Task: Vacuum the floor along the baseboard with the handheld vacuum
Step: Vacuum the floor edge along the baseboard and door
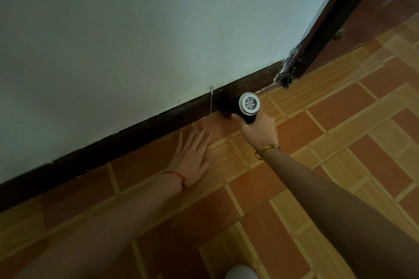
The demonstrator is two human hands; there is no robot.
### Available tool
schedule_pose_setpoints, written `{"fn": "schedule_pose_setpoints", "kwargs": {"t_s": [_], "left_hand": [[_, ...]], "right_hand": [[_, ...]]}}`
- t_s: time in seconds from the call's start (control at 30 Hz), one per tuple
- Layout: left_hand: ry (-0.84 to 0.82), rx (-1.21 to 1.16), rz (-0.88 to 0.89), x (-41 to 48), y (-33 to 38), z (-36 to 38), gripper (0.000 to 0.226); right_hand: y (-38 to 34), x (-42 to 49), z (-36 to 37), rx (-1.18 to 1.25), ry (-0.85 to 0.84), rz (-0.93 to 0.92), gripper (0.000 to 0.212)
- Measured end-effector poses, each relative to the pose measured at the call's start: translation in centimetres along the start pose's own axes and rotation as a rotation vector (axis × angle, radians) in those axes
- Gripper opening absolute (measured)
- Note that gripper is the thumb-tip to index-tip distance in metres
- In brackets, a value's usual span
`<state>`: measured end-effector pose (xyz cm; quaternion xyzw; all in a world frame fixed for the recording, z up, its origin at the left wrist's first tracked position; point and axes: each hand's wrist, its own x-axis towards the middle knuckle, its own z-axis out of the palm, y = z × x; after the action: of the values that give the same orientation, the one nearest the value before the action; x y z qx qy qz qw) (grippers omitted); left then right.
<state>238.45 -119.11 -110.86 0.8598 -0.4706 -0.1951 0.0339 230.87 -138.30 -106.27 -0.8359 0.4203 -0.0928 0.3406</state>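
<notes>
A black handheld vacuum (246, 106) with a round silver vented rear end points at the dark brown baseboard (136, 137), its nozzle end down where the floor meets the board. My right hand (258, 130) grips the vacuum's body from below, a gold bracelet on the wrist. My left hand (192, 154) lies flat on the tiled floor (294, 165) just left of the vacuum, fingers straight and pointing toward the baseboard, a red string on the wrist.
A pale wall (158, 41) rises above the baseboard. A dark wooden door frame (328, 36) stands at the upper right, with frayed debris at its foot. Orange and bamboo-patterned tiles spread right and toward me. A pale knee (241, 273) shows at the bottom edge.
</notes>
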Motion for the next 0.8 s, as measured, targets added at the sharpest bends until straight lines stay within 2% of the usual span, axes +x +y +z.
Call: {"fn": "schedule_pose_setpoints", "kwargs": {"t_s": [0.33,0.63,0.8], "left_hand": [[-0.011,-0.001,-0.017,0.9,0.8,0.2,0.065],[0.022,0.018,0.016,2.2,1.0,0.4,0.065],[0.019,0.050,0.050,3.2,1.4,0.8,0.067]], "right_hand": [[0.5,0.8,-0.7,0.006,0.010,0.002,0.046],[0.9,1.9,-1.7,0.002,0.030,0.066,0.060],[1.3,2.8,-2.6,-0.017,0.004,0.036,0.056]]}}
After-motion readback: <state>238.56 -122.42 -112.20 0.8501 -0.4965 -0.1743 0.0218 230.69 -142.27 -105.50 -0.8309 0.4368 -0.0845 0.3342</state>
